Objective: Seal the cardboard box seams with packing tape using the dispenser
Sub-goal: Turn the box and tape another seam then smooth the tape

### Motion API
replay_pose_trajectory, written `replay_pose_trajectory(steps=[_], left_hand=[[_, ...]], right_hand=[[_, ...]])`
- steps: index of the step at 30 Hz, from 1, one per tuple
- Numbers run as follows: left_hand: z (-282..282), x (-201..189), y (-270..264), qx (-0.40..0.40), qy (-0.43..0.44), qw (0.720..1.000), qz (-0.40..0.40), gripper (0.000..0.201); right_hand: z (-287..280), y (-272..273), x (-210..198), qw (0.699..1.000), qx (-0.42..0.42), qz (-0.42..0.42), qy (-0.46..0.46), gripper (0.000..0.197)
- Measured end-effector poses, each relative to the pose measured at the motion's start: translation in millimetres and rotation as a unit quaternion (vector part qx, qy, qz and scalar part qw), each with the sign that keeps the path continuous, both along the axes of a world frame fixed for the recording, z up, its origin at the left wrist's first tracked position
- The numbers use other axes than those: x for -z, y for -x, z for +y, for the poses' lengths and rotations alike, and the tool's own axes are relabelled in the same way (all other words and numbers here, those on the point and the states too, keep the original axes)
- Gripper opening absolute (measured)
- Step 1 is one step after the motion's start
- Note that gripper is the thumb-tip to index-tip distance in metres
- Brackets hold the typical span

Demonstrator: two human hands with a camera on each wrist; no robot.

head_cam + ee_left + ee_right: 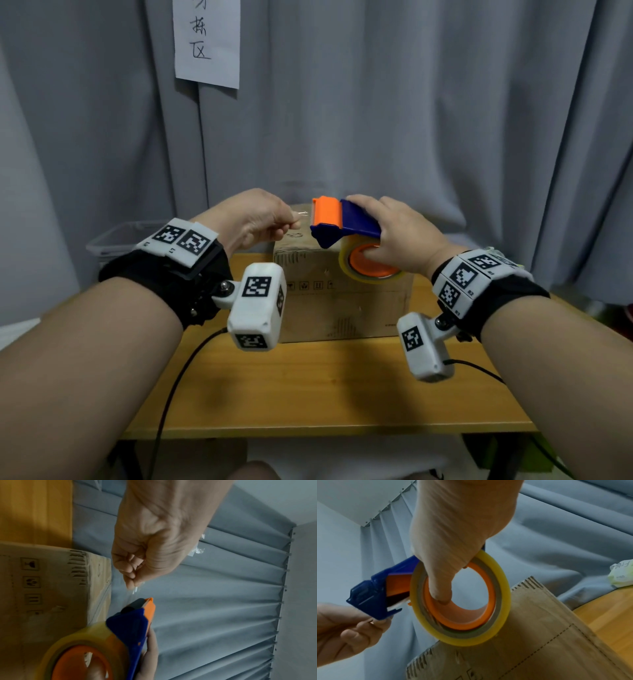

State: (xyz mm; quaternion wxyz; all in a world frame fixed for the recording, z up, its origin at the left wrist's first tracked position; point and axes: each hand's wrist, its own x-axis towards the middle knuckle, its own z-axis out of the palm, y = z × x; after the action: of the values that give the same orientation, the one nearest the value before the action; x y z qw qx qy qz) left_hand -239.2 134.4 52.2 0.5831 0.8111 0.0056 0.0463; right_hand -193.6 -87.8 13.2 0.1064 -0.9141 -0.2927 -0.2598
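Observation:
A brown cardboard box (pixel 342 301) stands on the wooden table (pixel 308 394). Above its top, my right hand (pixel 397 233) grips the blue and orange tape dispenser (pixel 342 222), fingers over the top and thumb inside the orange core of the clear tape roll (pixel 460 599). My left hand (pixel 260 219) is just left of the dispenser's mouth and pinches the free end of the clear tape (pixel 135 589) between thumb and fingertips. The short stretch of tape is faint and see-through. In the left wrist view the dispenser (pixel 135 622) hovers beside the box (pixel 51 588).
Grey curtains hang behind the table, with a white paper sign (pixel 207 41) pinned up. A clear plastic bin (pixel 116 240) sits at the back left. A crumpled white packet (pixel 623 573) lies at the table's far right. Cables run over the table's front.

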Motion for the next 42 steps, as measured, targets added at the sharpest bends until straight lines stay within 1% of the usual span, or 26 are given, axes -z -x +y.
replay_pose_trajectory(steps=[3, 6, 9, 11, 15, 16, 20, 22, 23, 25, 27, 29, 31, 34, 38, 42], left_hand=[[1.2, 5.7, -4.5, -0.021, 0.001, 1.000, -0.003, 0.014], [3.5, 8.9, -7.9, -0.041, 0.008, 0.999, 0.003, 0.004], [5.0, 13.8, -9.6, -0.055, 0.005, 0.998, 0.008, 0.007], [6.0, 16.1, -11.0, -0.049, 0.008, 0.999, 0.016, 0.008], [6.5, 17.3, -11.1, -0.029, 0.018, 0.999, 0.026, 0.008], [5.6, 17.2, -10.0, -0.024, 0.017, 0.999, 0.026, 0.008], [-0.1, 13.9, -6.9, -0.018, 0.008, 1.000, 0.008, 0.007], [-3.5, 10.8, -7.9, -0.032, -0.015, 0.999, -0.023, 0.009], [-4.9, 8.9, -9.4, -0.045, -0.028, 0.998, -0.044, 0.009], [-3.7, 4.7, -12.1, -0.079, -0.033, 0.993, -0.081, 0.011], [2.3, 1.6, -14.4, -0.098, -0.016, 0.991, -0.084, 0.011], [7.9, 0.6, -12.8, -0.102, 0.010, 0.992, -0.078, 0.016], [13.1, 1.7, -12.0, -0.102, 0.016, 0.992, -0.078, 0.020], [18.1, 4.4, -10.5, -0.102, 0.004, 0.991, -0.083, 0.019], [18.7, 10.9, -12.1, -0.100, -0.008, 0.991, -0.090, 0.016], [22.8, 18.3, -17.6, -0.115, 0.010, 0.989, -0.093, 0.017]], right_hand=[[2.5, -1.9, 1.4, 1.000, 0.005, -0.002, 0.010, 0.080], [5.9, -1.2, -0.5, 1.000, -0.020, 0.010, 0.002, 0.079], [6.0, -1.4, 0.9, 0.999, -0.042, 0.026, 0.002, 0.078], [4.5, -2.1, 2.8, 0.998, -0.045, 0.041, -0.012, 0.076], [-0.3, 0.3, 5.6, 0.996, -0.056, 0.059, -0.028, 0.086], [-0.7, 2.2, 5.5, 0.996, -0.054, 0.059, -0.029, 0.084], [-1.1, 5.1, 0.0, 0.998, -0.042, 0.033, -0.042, 0.068], [2.5, 4.3, -7.4, 0.999, -0.032, 0.010, -0.031, 0.060], [5.8, 3.8, -12.9, 0.999, -0.026, -0.007, -0.021, 0.059], [14.7, 4.5, -25.4, 0.999, -0.009, -0.042, 0.003, 0.063], [24.8, 7.2, -36.0, 0.997, 0.006, -0.074, 0.027, 0.067], [32.4, 9.3, -42.0, 0.994, 0.015, -0.092, 0.052, 0.072], [35.0, 9.2, -42.7, 0.993, 0.020, -0.094, 0.074, 0.074], [32.1, 6.2, -37.5, 0.992, 0.014, -0.093, 0.089, 0.075], [31.4, 1.1, -31.5, 0.992, 0.017, -0.085, 0.096, 0.077], [29.0, -2.4, -31.0, 0.993, 0.016, -0.076, 0.092, 0.079]])
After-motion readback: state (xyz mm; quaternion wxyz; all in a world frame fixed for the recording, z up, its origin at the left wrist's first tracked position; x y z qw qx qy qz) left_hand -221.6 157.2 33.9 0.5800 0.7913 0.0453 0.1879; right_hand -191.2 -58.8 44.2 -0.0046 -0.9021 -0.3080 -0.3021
